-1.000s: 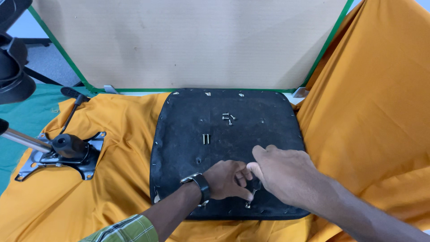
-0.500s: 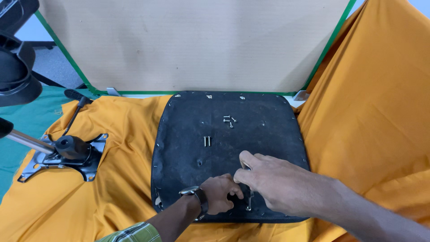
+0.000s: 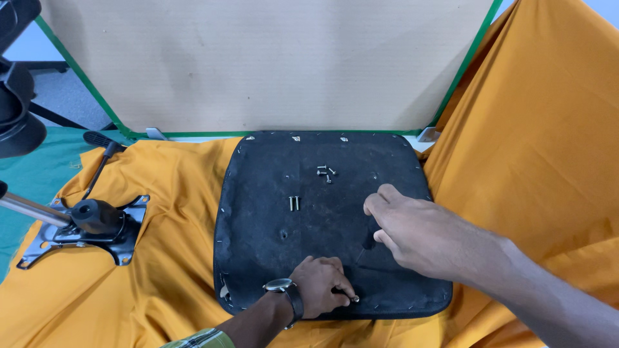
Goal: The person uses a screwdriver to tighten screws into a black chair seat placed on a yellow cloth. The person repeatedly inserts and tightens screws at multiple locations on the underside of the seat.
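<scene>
A black chair seat pan [image 3: 271,193] lies underside up on an orange cloth [image 3: 174,212]. My left hand [image 3: 320,283], a watch on its wrist, rests near the seat's front edge and pinches a small silver screw [image 3: 353,298]. My right hand [image 3: 425,235] hovers just above and to the right, gripping a screwdriver by its black handle [image 3: 369,237]. The screwdriver's thin shaft slants down toward the left hand's fingers. Two long bolts [image 3: 294,203] lie side by side at the seat's middle. A few short screws [image 3: 325,173] lie farther back.
A black metal chair mechanism [image 3: 90,225] with a chrome lever sits on the cloth at left. Another black-handled tool [image 3: 103,143] lies behind it. A cardboard board [image 3: 271,64] with green edging stands at the back. Orange cloth rises on the right.
My right hand has drawn back up and to the right, off my left hand, and the screwdriver now shows. My left hand has slid toward the seat's front edge.
</scene>
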